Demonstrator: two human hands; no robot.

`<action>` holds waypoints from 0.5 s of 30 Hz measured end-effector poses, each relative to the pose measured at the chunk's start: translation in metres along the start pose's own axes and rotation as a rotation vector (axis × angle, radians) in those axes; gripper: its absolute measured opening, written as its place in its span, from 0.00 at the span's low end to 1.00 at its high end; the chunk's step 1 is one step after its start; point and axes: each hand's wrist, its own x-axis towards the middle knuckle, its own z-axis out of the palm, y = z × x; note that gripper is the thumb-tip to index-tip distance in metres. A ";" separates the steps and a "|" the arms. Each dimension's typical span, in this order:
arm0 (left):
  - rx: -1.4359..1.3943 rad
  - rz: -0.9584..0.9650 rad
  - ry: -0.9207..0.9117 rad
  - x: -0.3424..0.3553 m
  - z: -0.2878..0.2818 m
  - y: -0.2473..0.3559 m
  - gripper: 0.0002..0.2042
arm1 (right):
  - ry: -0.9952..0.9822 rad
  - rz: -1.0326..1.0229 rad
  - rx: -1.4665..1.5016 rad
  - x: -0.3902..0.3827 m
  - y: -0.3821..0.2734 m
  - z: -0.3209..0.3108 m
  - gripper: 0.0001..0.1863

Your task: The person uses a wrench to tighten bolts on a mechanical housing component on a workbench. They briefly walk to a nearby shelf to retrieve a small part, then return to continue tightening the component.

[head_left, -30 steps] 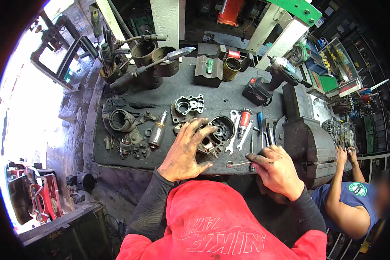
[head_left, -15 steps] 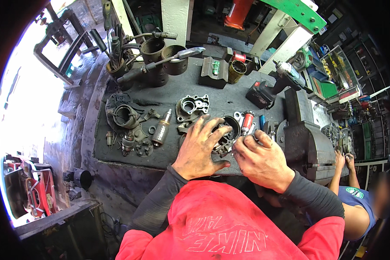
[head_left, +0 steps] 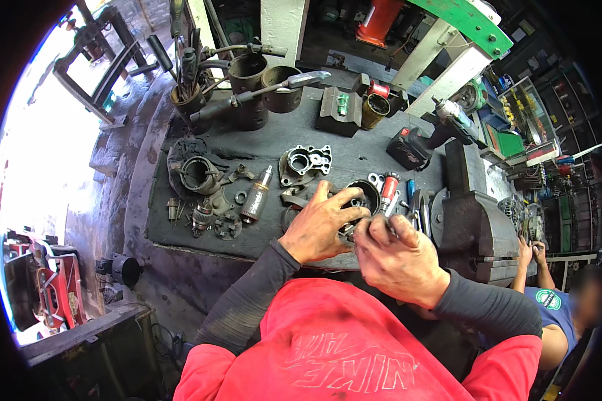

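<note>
The right hand (head_left: 398,257) has come over from the tools to join the left hand (head_left: 318,227); both sets of fingers now pinch the round starter housing (head_left: 362,198) on the surface (head_left: 374,150).

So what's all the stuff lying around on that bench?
round housing: one, dark metal, under both hands
end cover: one, grey, bench middle
armature: one, coppery, left of the cover
greasy parts: a cluster, dark, bench left
cylinders: two, rusty, bench rear
tool pot: one, dark, rear left, full of tools
drill: one, black, rear right
vise: one, dark, bench right
screwdriver: one, red handle, beside the housing
other person: one, blue shirt, lower right
left hand: on the housing
right hand: fingertips at the housing's edge
</note>
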 end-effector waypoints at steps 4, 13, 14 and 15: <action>-0.037 -0.040 -0.073 0.002 -0.001 0.002 0.30 | -0.052 0.081 -0.022 -0.002 0.011 -0.007 0.14; 0.011 -0.064 -0.092 0.006 -0.006 0.008 0.30 | -0.123 0.016 -0.024 -0.005 0.005 -0.012 0.16; 0.038 -0.073 -0.105 0.007 -0.006 0.010 0.29 | -0.110 0.019 -0.030 -0.006 0.005 -0.011 0.16; 0.060 -0.093 -0.130 0.010 -0.006 0.013 0.29 | -0.111 0.017 -0.049 -0.008 0.005 -0.010 0.17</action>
